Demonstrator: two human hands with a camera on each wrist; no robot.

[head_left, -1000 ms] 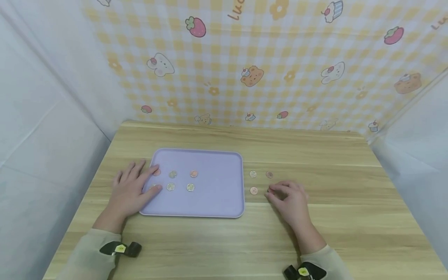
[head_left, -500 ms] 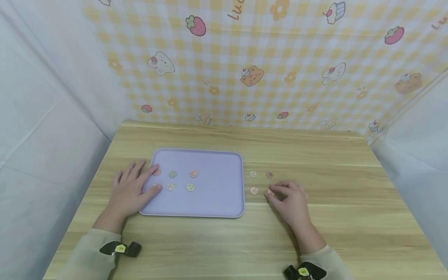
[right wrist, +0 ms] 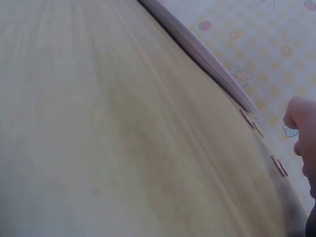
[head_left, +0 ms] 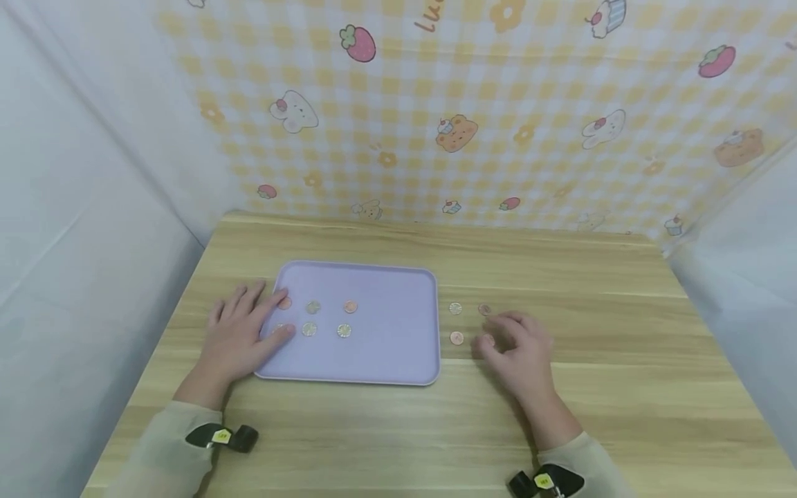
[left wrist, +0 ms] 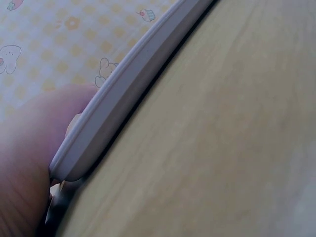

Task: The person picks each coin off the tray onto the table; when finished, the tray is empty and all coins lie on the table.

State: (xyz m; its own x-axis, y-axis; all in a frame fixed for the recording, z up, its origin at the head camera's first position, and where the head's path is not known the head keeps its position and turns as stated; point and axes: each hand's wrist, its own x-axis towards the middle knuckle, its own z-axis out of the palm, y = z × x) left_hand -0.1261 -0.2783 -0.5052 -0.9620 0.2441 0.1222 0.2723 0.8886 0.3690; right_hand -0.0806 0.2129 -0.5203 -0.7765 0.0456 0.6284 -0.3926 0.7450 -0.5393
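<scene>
My left hand [head_left: 239, 339] lies spread over the left edge of a lilac tray [head_left: 392, 318], its index finger and thumb reaching onto the surface. Beneath those two fingertips, coins are partly covered, one copper-coloured coin [head_left: 284, 303] by the index finger. The left wrist view has the tray's side wall [left wrist: 113, 98] against the hand. Just right of the tray, my right hand [head_left: 519, 349] hovers above a copper-coloured coin [head_left: 488, 340], thumb and index finger apart with the coin showing between them. Close by lie two more copper-coloured coins [head_left: 456, 338] and a silvery coin [head_left: 455, 308].
Two short rows of coins, including a copper-coloured coin [head_left: 351, 306] and a silvery coin [head_left: 344, 330], occupy the tray's left half. The wooden table [head_left: 373, 436] meets a yellow checked cloth [head_left: 405, 138] at the back. White sheets [head_left: 81, 207] hang at both sides.
My right fingertips have come up off the coin, which now shows more fully between them. My left hand keeps its place on the tray. The head view has shifted slightly.
</scene>
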